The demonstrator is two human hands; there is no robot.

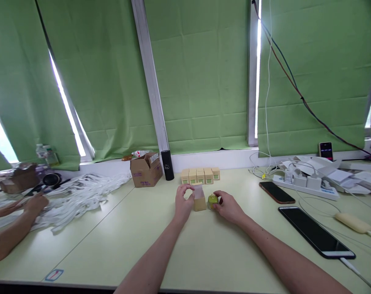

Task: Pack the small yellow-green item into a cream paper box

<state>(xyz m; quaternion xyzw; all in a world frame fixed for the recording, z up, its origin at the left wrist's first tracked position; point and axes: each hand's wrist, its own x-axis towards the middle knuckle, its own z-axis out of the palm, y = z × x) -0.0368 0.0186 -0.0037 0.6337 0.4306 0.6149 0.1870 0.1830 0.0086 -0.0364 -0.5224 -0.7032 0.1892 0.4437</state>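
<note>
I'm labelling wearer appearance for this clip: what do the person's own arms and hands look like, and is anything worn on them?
Both forearms are bare, with no sleeves in view. The left hand and right hand are ungloved; no watch, bracelet or ring shows.

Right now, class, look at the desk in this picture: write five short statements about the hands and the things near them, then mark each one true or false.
1. The left hand touches a small tan box. True.
2. The right hand holds a red ball. False: it holds a small green object.
3. A row of small boxes stands behind the hands. True.
4. The black cylinder lies flat on the desk. False: it stands upright beside the cardboard box.
5. Two phones lie to the right, the brown-cased phone and the large black phone. True.
</note>
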